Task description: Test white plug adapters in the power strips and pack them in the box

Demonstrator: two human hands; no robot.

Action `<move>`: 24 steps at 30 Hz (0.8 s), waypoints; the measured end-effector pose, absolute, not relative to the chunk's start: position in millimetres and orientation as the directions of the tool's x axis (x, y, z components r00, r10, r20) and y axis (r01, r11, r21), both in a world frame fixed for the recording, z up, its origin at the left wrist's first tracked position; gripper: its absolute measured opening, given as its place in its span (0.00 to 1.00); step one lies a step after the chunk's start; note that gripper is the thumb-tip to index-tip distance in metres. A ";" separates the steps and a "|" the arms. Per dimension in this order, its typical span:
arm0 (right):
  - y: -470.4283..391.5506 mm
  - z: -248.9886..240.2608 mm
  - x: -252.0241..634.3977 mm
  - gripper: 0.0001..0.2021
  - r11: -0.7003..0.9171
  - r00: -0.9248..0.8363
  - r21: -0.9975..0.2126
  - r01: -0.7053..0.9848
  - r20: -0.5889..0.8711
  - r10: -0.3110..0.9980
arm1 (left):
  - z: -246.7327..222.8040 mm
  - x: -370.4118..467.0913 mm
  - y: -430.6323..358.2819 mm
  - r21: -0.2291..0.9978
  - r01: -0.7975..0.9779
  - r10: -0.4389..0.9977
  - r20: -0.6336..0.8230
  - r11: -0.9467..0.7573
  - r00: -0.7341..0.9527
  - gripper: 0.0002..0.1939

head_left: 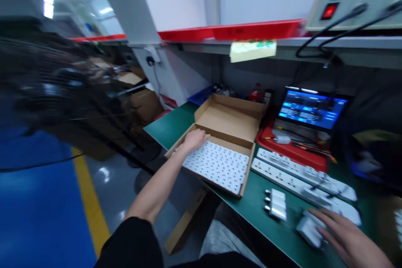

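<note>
My left hand (195, 139) reaches into an open cardboard box (248, 167) at the far left part of its packed contents. Its fingers curl downward, and their tips are partly hidden. Rows of small white plastic pieces (216, 165) with round metallic tips fill much of the box. On the right, my right hand (348, 234) has its fingers against a group of white plug adapters (310, 228), blurred together with the hand. Just left of it, another group of white adapters (277, 204) lies on the green table, metallic prongs facing left.
Two long white power strips (282, 176) lie behind the adapters. A red tray (295, 153) with cables stands before a lit screen (312, 106). Overhead runs a shelf with red edging (229, 31) and a switched device (348, 4). A dark fan (47, 79) blurs at left.
</note>
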State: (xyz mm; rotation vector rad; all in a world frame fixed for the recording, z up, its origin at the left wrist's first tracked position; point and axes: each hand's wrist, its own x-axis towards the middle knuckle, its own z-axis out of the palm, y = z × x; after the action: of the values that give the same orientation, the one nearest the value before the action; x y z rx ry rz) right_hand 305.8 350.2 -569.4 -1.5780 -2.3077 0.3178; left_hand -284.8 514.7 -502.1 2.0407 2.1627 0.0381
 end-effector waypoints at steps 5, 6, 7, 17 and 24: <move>341.3 -545.3 296.0 0.25 0.250 -0.296 -0.293 0.923 -0.123 0.947 | -518.4 -158.2 469.3 0.224 0.865 0.890 0.194 -0.449 0.412 0.24; 343.8 -542.0 292.7 0.24 0.226 -0.268 -0.258 0.939 -0.138 0.954 | -521.6 -127.0 450.9 0.227 0.791 0.821 0.221 -0.568 0.526 0.26; 345.7 -538.9 290.4 0.23 0.205 -0.237 -0.210 0.956 -0.143 0.961 | -525.2 -97.7 431.2 0.208 0.712 0.741 0.238 -0.671 0.628 0.29; 373.7 -511.4 249.0 0.22 0.297 -0.287 -0.287 0.911 0.076 0.955 | -566.2 -15.3 346.2 -0.085 0.359 0.305 0.371 -0.930 0.877 0.16; 418.2 -503.6 193.5 0.21 0.270 -0.279 -0.154 0.951 -0.045 0.959 | -545.1 -30.1 352.7 0.128 0.431 0.450 0.267 -0.893 0.852 0.08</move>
State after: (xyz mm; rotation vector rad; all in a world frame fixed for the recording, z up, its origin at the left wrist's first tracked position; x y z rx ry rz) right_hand 193.5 418.2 -503.6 -1.8503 -2.4573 0.2326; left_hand -30.1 352.7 -545.1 2.9623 0.7050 0.4500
